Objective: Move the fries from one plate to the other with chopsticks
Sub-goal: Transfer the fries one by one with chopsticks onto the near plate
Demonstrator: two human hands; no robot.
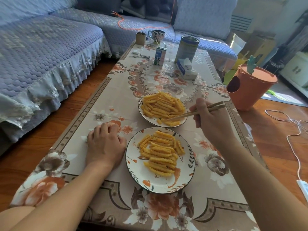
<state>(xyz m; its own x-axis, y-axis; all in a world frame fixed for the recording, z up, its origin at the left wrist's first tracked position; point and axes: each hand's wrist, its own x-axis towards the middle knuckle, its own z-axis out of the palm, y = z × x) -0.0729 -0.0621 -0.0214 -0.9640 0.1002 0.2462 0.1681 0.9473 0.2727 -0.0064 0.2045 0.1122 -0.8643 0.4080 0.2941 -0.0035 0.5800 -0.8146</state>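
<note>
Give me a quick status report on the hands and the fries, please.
Right hand grips chopsticks, tips at fries on far plate. Left hand resting on table beside near plate. Path between plates unobstructed.

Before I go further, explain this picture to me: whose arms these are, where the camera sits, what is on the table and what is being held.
There is no machine: a person wears one wide camera on the head, looking down at both bare arms. The right hand grips a pair of wooden chopsticks, tips among the crinkle-cut yellow fries on the far flowered plate. The near flowered plate holds more fries. The left hand rests on the floral tablecloth, holding nothing. Farther back stand a small milk carton, a tall metal tin, a tissue pack and a flowered mug.
</note>
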